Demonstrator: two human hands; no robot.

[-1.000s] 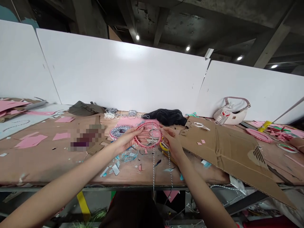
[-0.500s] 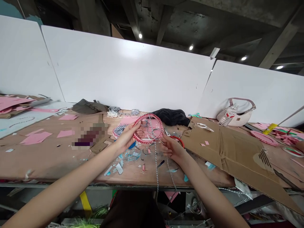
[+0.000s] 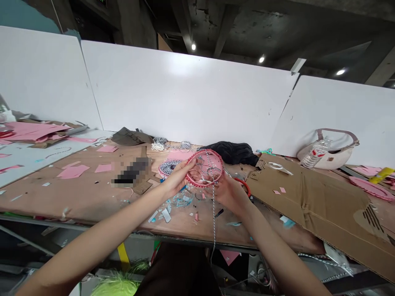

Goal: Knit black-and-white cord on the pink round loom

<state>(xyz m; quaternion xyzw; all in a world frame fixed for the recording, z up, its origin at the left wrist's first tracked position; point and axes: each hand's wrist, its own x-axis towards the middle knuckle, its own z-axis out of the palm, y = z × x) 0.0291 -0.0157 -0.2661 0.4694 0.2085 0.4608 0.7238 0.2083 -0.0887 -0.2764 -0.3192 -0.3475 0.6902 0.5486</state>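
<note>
Pink round hoop with knobbly rim (image 3: 200, 185), held up above the brown counter (image 3: 101, 201), between front and back edges. Left hand (image 3: 176, 180): fingers closed on the hoop's left side, thumb over the rim. Right hand (image 3: 231, 194): fingers bent at the lower right rim, partly hidden; cannot tell whether they grip. Black-and-white braided cord (image 3: 214, 211) hangs from the hoop past the counter's front edge. Crumpled black cloth (image 3: 236, 152) near the back edge.
</note>
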